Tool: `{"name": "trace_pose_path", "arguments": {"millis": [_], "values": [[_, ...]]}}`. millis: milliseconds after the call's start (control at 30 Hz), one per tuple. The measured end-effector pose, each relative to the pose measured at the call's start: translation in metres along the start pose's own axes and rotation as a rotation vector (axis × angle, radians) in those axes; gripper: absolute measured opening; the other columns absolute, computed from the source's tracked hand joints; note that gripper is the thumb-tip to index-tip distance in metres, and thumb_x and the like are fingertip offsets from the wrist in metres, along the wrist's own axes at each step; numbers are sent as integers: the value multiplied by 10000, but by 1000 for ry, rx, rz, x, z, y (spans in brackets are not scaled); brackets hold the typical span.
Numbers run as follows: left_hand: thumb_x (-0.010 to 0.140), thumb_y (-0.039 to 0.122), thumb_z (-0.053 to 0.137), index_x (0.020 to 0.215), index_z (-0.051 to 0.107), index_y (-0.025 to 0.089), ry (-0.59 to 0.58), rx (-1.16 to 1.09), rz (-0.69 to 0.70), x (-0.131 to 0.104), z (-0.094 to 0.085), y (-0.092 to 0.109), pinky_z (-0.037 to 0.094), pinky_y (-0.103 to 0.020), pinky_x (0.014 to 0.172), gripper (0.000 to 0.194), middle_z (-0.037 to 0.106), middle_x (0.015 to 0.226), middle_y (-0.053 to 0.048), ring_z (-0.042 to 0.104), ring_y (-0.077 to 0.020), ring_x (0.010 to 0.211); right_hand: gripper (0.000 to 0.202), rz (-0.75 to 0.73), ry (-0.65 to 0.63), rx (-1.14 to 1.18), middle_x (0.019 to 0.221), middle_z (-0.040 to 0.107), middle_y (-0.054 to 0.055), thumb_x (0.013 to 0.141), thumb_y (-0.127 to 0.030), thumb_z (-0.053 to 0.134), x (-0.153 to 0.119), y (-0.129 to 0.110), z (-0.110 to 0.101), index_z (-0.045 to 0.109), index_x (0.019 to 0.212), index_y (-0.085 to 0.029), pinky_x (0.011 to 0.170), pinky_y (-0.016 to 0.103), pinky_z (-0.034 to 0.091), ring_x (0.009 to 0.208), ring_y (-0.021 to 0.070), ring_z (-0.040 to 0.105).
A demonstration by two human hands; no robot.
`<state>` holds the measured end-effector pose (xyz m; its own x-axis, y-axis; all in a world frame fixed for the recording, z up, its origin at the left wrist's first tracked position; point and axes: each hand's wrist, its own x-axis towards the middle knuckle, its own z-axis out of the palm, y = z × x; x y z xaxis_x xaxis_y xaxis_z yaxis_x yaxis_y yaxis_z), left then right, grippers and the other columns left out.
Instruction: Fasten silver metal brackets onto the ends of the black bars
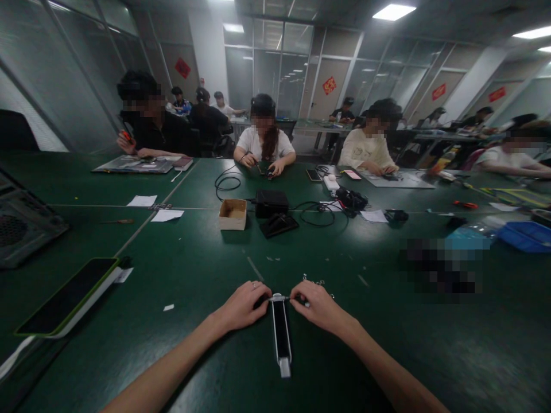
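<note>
A long, narrow object (282, 330) with a white frame and a dark middle lies on the green table before me, a pale tab at its near end. At its far end, my left hand (245, 307) is closed in a pinch on the left side. Opposite it, my right hand (318, 304) pinches on the right side. Something thin and light runs across that end between the fingertips, too small to name. Several small shiny pieces (319, 282) lie just beyond my right hand, partly hidden by it.
A phone-like slab with a green edge (73, 295) is at left. Ahead stand an open cardboard box (233, 215) and a black box (271, 203) with cables. A blue tray (527, 236) sits at right. Several people work across the table.
</note>
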<state>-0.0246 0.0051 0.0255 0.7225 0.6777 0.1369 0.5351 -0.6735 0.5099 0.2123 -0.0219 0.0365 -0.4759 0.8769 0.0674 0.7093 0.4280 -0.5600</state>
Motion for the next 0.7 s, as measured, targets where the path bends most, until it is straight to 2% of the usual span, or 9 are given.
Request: {"name": "trace_pose_path", "arguments": {"millis": [167, 367, 700], "values": [[868, 160, 472, 985, 569, 182, 2, -3, 9, 0, 1, -1, 424, -283, 734, 153, 613, 906, -40, 556, -173, 810, 165, 10, -6, 32, 928, 639, 27, 866, -188, 554, 0, 2, -1, 627, 1014, -189, 690, 262, 455, 773, 141, 559], [877, 170, 473, 981, 565, 181, 11, -12, 16, 0, 4, -4, 428, -285, 730, 139, 606, 896, -38, 554, -172, 803, 131, 15, -37, 23, 924, 633, 27, 842, -191, 583, -1, 4, -3, 636, 962, -191, 691, 266, 453, 783, 146, 558], [871, 159, 494, 984, 561, 180, -2, -18, 18, 0, 3, -4, 425, -282, 726, 133, 602, 886, -34, 552, -171, 798, 163, 17, -24, 36, 928, 642, 34, 864, -210, 554, -2, 2, -2, 640, 1001, -190, 701, 275, 457, 775, 139, 563]]}}
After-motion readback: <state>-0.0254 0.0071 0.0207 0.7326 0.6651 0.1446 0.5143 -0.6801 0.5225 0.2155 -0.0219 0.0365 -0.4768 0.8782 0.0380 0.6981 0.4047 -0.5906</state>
